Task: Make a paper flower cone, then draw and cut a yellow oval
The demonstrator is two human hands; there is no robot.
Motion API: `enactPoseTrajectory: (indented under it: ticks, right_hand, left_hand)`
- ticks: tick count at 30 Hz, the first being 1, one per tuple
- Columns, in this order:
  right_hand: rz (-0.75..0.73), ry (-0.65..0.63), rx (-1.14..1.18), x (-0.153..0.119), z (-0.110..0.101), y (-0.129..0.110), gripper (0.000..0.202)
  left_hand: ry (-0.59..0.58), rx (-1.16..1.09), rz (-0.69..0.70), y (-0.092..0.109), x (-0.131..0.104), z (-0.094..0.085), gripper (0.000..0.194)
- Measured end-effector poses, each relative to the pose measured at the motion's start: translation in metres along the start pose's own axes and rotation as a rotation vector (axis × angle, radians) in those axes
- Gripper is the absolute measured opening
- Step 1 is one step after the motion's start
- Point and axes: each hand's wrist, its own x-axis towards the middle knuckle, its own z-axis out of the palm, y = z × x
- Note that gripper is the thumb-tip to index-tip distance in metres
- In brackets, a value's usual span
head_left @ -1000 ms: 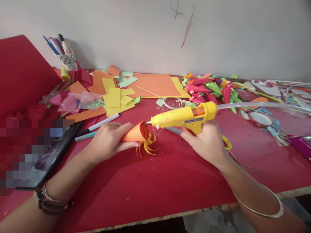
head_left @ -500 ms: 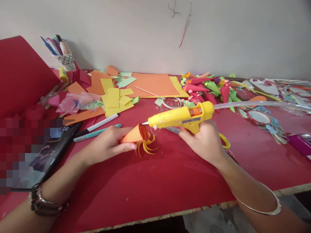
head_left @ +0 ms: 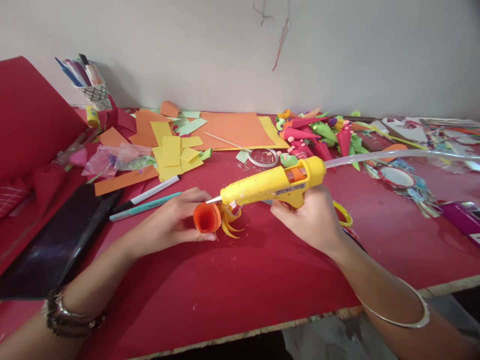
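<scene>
Two hands work above the red table (head_left: 210, 295) in the head view. The left forearm enters from the lower left; the left hand (head_left: 170, 225) grasps an orange paper roll (head_left: 207, 220), thumb below and fingers above. The roll is located above the table, between the hands, its open end facing the camera and its hollow interior visible. Curled yellow strips (head_left: 229, 222) project just beside it.

The right forearm enters from the lower right; the right hand (head_left: 313, 220) is wrapped around the handle of a yellow glue gun (head_left: 258, 186), thumb pointing toward the left hand. The gun lies nearly level, its nozzle (head_left: 214, 199) at the upper rim of the roll; contact cannot be confirmed. A translucent glue stick (head_left: 375, 156) extends from the rear of the gun.

Containers: a white patterned cup (head_left: 95, 96) stands near the wall at the back left and holds pens (head_left: 80, 72) upright, tips leaning left. A clear plastic bag (head_left: 112, 160) lies in front of it, beside yellow paper pieces (head_left: 171, 151); its contents cannot be identified.
</scene>
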Motion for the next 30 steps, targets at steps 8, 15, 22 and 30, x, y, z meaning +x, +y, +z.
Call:
enactPoseTrajectory:
  ticks: [8, 15, 22, 30]
  right_hand:
    - [-0.001, 0.056, 0.069, -0.002, 0.0, -0.009, 0.019]
    - [0.005, 0.089, 0.042, -0.003, 0.0, -0.013, 0.018]
    - [0.014, 0.078, 0.068, -0.007, 0.002, -0.018, 0.016]
    - [0.051, 0.029, 0.17, -0.009, 0.005, -0.02, 0.018]
  left_hand:
    - [0.129, 0.071, 0.013, -0.006, -0.001, 0.003, 0.011]
    - [0.376, 0.248, 0.1, -0.005, 0.0, 0.01, 0.009]
    - [0.438, 0.372, 0.075, 0.001, -0.003, 0.008, 0.012]
    - [0.517, 0.454, 0.075, 0.0, -0.005, 0.009, 0.019]
